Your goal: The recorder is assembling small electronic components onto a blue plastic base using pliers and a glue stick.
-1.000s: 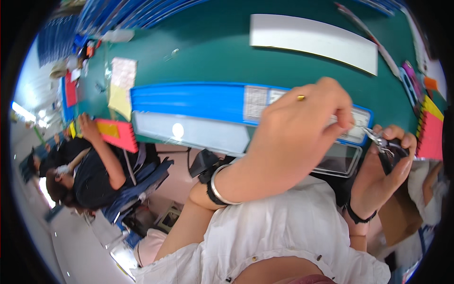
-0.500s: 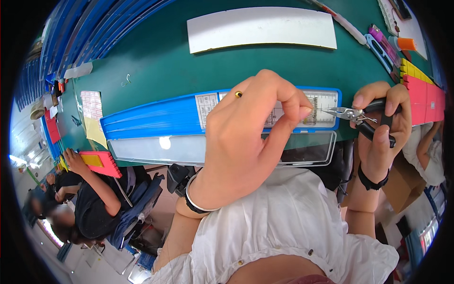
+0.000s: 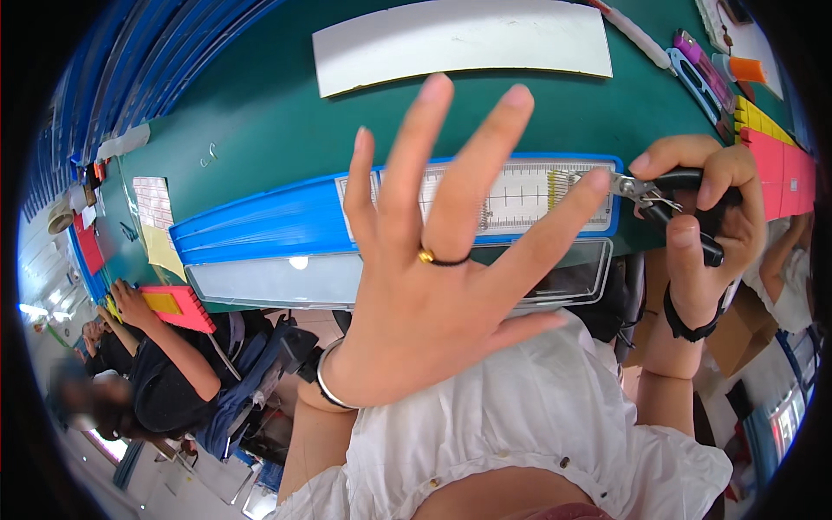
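My left hand [image 3: 425, 295] is spread open, fingers apart, with nothing in it. It hovers across a long narrow blue case [image 3: 260, 221], its index fingertip close to the pliers' jaws. A ring and a bracelet are on it. In my right hand [image 3: 728, 195] are small pliers [image 3: 638, 188] with black handles, fingers wrapped round them and the jaws pointing left over the case's right end. Inside the case lies a white scale card [image 3: 520, 208], with a row of thin wire pieces [image 3: 559, 186] near its right end. My left hand covers part of the card.
The case's clear lid [image 3: 273, 279] hangs open along the near edge of the green table [image 3: 251, 143]. A white board [image 3: 459, 43] lies beyond. Blue racks [image 3: 156, 61] stand far left. A knife [image 3: 693, 82] and pink and yellow blocks are at right. Another person's arm [image 3: 178, 351] is at left.
My left hand has gone from a pinch over the wire row to spread fingers, and turned flatter. My right hand with the pliers has barely moved. The view has shifted slightly.
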`<action>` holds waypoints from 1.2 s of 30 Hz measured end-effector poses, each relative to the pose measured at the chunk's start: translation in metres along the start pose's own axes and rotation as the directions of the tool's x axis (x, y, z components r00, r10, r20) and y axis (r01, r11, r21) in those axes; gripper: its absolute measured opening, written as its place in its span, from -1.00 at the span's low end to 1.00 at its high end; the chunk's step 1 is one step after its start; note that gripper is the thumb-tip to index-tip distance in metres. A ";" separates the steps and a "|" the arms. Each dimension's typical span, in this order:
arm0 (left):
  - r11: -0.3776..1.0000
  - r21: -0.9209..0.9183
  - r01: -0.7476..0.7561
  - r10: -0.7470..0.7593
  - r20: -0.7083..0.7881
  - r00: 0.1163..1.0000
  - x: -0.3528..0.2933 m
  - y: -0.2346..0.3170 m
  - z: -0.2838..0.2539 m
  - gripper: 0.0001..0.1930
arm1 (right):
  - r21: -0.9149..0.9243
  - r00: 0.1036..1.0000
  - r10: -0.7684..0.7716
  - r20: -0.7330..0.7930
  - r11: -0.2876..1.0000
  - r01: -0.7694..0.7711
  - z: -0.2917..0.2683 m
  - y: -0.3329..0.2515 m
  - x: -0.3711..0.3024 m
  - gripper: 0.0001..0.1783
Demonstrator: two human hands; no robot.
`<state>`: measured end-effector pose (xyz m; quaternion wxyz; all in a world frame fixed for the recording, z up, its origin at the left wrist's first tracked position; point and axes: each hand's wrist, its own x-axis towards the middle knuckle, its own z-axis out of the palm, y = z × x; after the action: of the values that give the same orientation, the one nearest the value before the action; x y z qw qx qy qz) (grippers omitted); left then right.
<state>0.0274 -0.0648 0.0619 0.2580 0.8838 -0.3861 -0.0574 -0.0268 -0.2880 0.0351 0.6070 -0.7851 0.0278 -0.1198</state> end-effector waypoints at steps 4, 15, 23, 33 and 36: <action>0.984 0.175 0.042 -0.085 0.247 0.965 -0.003 -0.003 0.001 -0.05 | -0.091 0.985 -0.095 0.146 0.990 0.109 -0.010 0.006 0.012 -0.63; 0.951 0.309 0.006 -0.093 0.268 0.959 -0.005 -0.013 0.011 -0.11 | -0.082 0.999 -0.021 0.035 0.996 0.024 -0.006 0.010 0.007 -0.65; 0.953 0.304 0.003 -0.090 0.273 0.958 -0.004 -0.013 0.012 -0.11 | -0.098 1.000 -0.007 0.024 0.995 0.009 -0.003 0.008 0.008 -0.65; 0.972 0.235 -0.018 -0.051 0.285 0.957 -0.002 -0.014 0.010 -0.09 | -0.105 0.987 -0.067 0.143 0.991 0.082 -0.008 0.008 0.011 -0.68; 0.979 0.205 0.014 -0.069 0.263 0.962 -0.004 -0.014 0.010 -0.08 | -0.105 0.990 -0.040 0.135 0.993 0.054 -0.008 0.006 0.012 -0.70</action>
<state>0.0304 -0.0586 0.0459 0.1114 0.8973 -0.4027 -0.1427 -0.0166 -0.2990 0.0325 0.5608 -0.8237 -0.0248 -0.0799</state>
